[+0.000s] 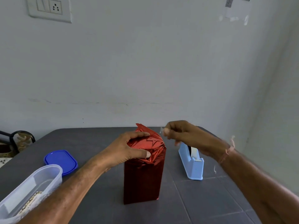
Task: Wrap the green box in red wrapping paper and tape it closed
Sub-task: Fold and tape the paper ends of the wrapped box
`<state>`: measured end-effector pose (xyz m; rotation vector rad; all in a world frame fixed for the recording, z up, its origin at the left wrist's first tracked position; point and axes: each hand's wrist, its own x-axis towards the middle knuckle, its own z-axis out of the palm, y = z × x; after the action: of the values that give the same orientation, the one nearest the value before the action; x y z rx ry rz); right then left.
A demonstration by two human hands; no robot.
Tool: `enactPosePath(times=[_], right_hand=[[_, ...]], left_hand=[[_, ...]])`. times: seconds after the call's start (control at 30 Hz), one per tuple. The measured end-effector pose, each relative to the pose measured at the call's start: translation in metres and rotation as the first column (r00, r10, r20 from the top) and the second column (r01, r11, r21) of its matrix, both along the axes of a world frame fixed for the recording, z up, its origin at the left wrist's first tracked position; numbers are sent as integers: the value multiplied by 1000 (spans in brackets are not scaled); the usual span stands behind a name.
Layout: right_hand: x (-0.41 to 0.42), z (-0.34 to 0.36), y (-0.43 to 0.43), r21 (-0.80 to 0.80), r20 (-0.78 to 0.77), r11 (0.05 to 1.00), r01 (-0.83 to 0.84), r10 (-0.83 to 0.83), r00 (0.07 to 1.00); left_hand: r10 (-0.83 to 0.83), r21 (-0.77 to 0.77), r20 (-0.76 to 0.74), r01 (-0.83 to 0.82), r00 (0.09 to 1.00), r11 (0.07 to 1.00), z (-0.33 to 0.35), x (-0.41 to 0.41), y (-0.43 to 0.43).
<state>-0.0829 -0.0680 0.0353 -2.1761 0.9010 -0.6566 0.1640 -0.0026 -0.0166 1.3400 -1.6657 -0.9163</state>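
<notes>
- The box (143,180), covered in red paper (145,143), stands upright on the table (210,199), loose end up.
- The left hand (124,151) grips the top, fingers over the folds and thumb on the front, likely to hold the flaps shut.
- The right hand (182,135), blurred, pinches tape (161,130) beside the flaps, above the dispenser (192,164), seemingly to seal them.

Two hands (123,151) (182,135); one box (143,175), tape strip (161,130), dispenser (192,165), lid (60,160), tub (32,183).
</notes>
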Motion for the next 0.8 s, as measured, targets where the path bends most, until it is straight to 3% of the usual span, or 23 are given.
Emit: enactPosePath(times=[0.13, 0.3, 0.6, 0.8], right_hand=[[31, 23, -17, -28, -324, 991, -128, 112, 939], [57, 40, -23, 5, -529, 986, -169, 146, 836], [77, 46, -20, 23, -628, 988, -155, 135, 766], [86, 42, -17, -101, -701, 990, -103, 3, 713]], left_hand=[[18, -4, -32, -18, 999, 1000, 0, 0, 1], [40, -1, -10, -40, 999, 999, -4, 1, -1], [22, -2, -17, -22, 1000, 1000, 0, -2, 3], [7, -8, -24, -7, 1000, 1000, -1, -1, 0]])
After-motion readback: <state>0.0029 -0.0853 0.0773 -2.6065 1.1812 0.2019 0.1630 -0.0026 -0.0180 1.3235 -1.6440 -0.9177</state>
